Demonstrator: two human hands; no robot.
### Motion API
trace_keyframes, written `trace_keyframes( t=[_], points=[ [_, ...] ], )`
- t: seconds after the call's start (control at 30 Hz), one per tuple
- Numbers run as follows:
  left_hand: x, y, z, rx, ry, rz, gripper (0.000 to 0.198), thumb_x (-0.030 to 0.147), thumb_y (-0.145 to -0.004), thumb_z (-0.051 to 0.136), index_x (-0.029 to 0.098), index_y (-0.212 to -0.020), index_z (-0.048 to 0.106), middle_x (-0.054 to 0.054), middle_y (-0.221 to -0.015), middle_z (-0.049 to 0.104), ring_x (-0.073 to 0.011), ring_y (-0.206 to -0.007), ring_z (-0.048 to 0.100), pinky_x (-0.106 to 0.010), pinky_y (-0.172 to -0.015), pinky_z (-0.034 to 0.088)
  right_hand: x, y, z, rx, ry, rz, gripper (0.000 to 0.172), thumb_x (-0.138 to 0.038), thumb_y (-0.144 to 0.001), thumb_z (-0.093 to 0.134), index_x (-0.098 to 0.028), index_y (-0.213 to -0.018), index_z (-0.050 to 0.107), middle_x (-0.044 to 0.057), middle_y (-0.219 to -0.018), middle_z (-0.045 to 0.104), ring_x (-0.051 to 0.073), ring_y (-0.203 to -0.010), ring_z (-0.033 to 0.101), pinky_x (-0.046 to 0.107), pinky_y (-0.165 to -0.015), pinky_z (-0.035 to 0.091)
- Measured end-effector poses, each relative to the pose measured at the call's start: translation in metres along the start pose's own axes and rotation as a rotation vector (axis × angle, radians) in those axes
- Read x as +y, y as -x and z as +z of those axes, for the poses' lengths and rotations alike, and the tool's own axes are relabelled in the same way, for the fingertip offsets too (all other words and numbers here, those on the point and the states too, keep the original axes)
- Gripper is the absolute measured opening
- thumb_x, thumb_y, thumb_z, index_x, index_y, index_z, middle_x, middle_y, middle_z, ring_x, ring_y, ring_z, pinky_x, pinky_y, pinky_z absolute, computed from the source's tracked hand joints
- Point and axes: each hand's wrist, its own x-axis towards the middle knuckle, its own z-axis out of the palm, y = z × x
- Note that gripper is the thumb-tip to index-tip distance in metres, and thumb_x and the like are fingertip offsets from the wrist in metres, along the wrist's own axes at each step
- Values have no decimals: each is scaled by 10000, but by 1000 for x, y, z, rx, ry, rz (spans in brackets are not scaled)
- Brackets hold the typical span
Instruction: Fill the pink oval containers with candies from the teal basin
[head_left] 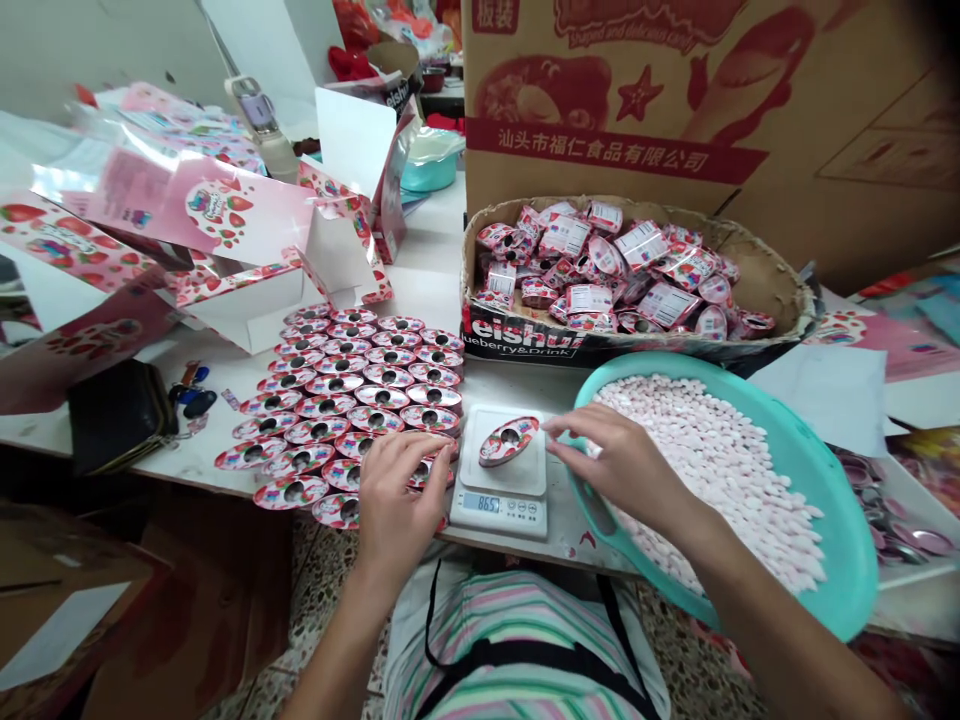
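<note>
A white digital scale [499, 510] sits at the table's front edge, its display reading what looks like 86.5. On its platform lies one pointed-oval strawberry-print container [508, 441] with a round hole in its top. My right hand [611, 455] hovers at that container's right end, thumb and index finger slightly apart, nothing visible between them. Over the near right corner of the rows of similar containers [330, 405], my left hand [401, 495] is open with fingers spread; whether it touches them I cannot tell. Right of the scale, a turquoise basin [847, 540] holds small pale pink candies [720, 480].
Behind the scale, a cut-down carton [525, 335] holds piled strawberry-print packs [600, 260], with a large cardboard box [600, 130] behind it. Open printed cartons [247, 230], a black wallet [120, 415] and keys [193, 390] lie left. A box of shiny lids [911, 535] stands right.
</note>
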Motion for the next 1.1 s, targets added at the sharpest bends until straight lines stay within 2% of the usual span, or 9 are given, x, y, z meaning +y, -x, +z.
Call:
trace_keyframes(
  t=[0.07,0.2,0.33,0.5,0.7,0.83,0.97,1.1],
  points=[
    [-4,4,-3,2,0,-14,94,191,-855,604,222,-926,657,-27,-907,668,-189,-897,585,-369,-856,442,-6,-14,12,-32,-7,-52,112,-232,-891,572,-231,-958,663,29,-932,700,209,-888,606,342,-802,476],
    [-10,11,-10,11,-5,-35,89,194,-852,611,218,-925,655,-28,-910,670,-189,-891,583,-365,-840,440,-8,-29,28,-91,-2,-63,137,-186,-863,609,-220,-983,664,34,-959,700,214,-916,603,340,-813,476],
    [-12,14,-14,14,-1,-42,91,189,-849,614,213,-925,658,-30,-899,668,-187,-885,584,-358,-840,438,-8,-24,22,-155,0,-78,187,-200,-870,604,-215,-1048,659,41,-1057,687,213,-989,595,353,-876,471],
    [-12,11,-15,1,-15,-50,94,195,-856,603,216,-927,661,-30,-901,669,-187,-888,588,-351,-832,439,3,6,-7,-40,37,65,182,-285,-909,532,-232,-1017,668,44,-1045,691,226,-988,613,378,-888,473],
    [-7,5,-10,-9,-36,-8,83,202,-852,607,214,-909,665,-29,-898,681,-192,-882,595,-365,-850,436,41,61,-31,65,120,249,230,-401,-894,522,-253,-1002,661,53,-1069,679,257,-1018,608,404,-892,470],
    [-2,-1,-3,-79,-68,29,92,219,-862,592,216,-915,668,-28,-904,686,-198,-891,591,-379,-864,426,61,94,-40,114,150,366,274,-452,-889,497,-260,-998,659,52,-1069,676,266,-1016,609,400,-866,480],
    [7,-9,5,-169,-99,67,107,232,-867,582,221,-925,672,-28,-925,690,-207,-915,586,-381,-865,420,71,115,-43,156,134,415,278,-461,-880,495,-265,-993,657,46,-1059,680,268,-1015,610,403,-876,480],
    [15,-17,8,-138,-116,88,111,252,-869,580,215,-926,669,-35,-931,687,-207,-925,588,-382,-883,421,77,127,-41,171,104,422,288,-459,-879,492,-252,-993,656,51,-1060,680,270,-1031,605,417,-898,465]
  ],
)
